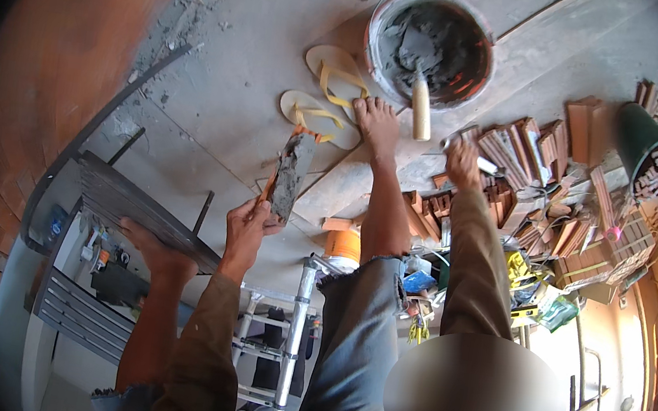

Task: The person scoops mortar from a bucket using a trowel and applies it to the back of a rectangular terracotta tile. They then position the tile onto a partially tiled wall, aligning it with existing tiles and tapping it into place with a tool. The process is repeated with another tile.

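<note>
My left hand [247, 228] grips the lower end of a thin brick tile [269, 185], whose upper face carries a thick coat of grey mortar [292, 176]. Out to the right, my right hand [465, 164] is closed around a tool with a pale handle [487, 166]; a bit of metal shows on its other side, but its kind is unclear. Ahead stands a bucket [373, 45] with grey mortar in it. A trowel [421, 110] rests there, its blade in the mortar and its pale handle over the near rim.
Yellow-strapped flip-flops [320, 117] lie beside my bare foot [377, 124]. Stacked brick tiles [510, 154] and a green bucket [634, 129] of pieces fill the right. Below are an aluminium ladder [297, 326], an orange bucket [343, 246] and a dark slatted board [138, 205] under my other foot.
</note>
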`<action>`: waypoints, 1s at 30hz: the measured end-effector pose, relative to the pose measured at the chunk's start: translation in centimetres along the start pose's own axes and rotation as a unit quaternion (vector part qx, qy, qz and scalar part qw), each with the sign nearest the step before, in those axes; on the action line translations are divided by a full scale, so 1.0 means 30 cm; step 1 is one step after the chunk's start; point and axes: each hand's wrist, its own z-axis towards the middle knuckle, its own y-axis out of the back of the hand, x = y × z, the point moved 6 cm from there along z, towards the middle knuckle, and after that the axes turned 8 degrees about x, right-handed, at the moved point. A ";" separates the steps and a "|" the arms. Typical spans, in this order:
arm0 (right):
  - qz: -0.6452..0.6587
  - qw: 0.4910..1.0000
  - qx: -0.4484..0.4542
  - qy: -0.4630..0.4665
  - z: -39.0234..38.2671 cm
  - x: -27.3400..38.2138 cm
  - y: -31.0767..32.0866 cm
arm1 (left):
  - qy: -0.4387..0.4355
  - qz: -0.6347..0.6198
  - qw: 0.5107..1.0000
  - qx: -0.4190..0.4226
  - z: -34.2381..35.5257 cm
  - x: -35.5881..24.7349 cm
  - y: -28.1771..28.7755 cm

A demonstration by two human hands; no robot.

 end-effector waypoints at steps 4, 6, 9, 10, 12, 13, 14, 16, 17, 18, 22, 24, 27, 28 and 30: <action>0.327 0.926 0.174 -0.069 0.011 0.100 0.285 | -0.003 -0.019 1.000 -0.009 -0.118 -0.053 0.012; 0.419 0.897 0.136 -0.031 0.064 0.154 0.545 | -0.014 -0.028 0.999 -0.014 -0.184 -0.092 0.015; 0.472 0.867 0.158 -0.034 0.217 0.199 1.029 | -0.048 -0.053 0.997 -0.015 -0.330 -0.169 0.027; 0.460 0.864 0.192 -0.068 0.290 0.179 1.242 | -0.066 -0.066 0.996 -0.010 -0.362 -0.214 0.020; 0.568 0.798 0.182 -0.091 0.362 0.089 1.574 | -0.086 -0.098 0.991 0.007 -0.454 -0.317 -0.018; 0.605 0.774 0.168 -0.083 0.329 0.065 1.594 | -0.107 -0.106 0.988 0.025 -0.507 -0.382 -0.062; 0.646 0.744 0.158 -0.067 0.303 0.080 1.572 | -0.128 -0.114 0.985 0.034 -0.578 -0.434 -0.073; 0.747 0.591 0.233 -0.196 0.295 0.215 1.564 | -0.169 -0.153 0.973 0.032 -0.683 -0.473 -0.012; 0.744 0.607 0.191 -0.204 0.307 0.291 1.560 | -0.185 -0.174 0.967 0.028 -0.761 -0.476 0.020; 0.699 0.654 0.184 -0.225 0.313 0.268 1.629 | -0.200 -0.188 0.960 0.051 -0.796 -0.513 -0.032; 0.838 0.410 0.314 -0.179 0.393 0.454 1.907 | -0.257 -0.250 0.932 0.051 -1.131 -0.578 0.072; 0.864 0.380 0.329 -0.036 0.405 0.524 2.027 | -0.282 -0.291 0.913 0.054 -1.244 -0.581 0.126; 0.821 0.412 0.371 -0.135 0.366 0.550 2.005 | -0.325 -0.342 0.879 0.070 -1.382 -0.550 0.170; 0.804 0.424 0.379 -0.176 0.373 0.573 1.975 | -0.345 -0.344 0.870 0.071 -1.443 -0.538 0.200; 0.828 0.394 0.363 -0.166 0.438 0.628 2.091 | -0.386 -0.350 0.851 0.074 -1.536 -0.514 0.259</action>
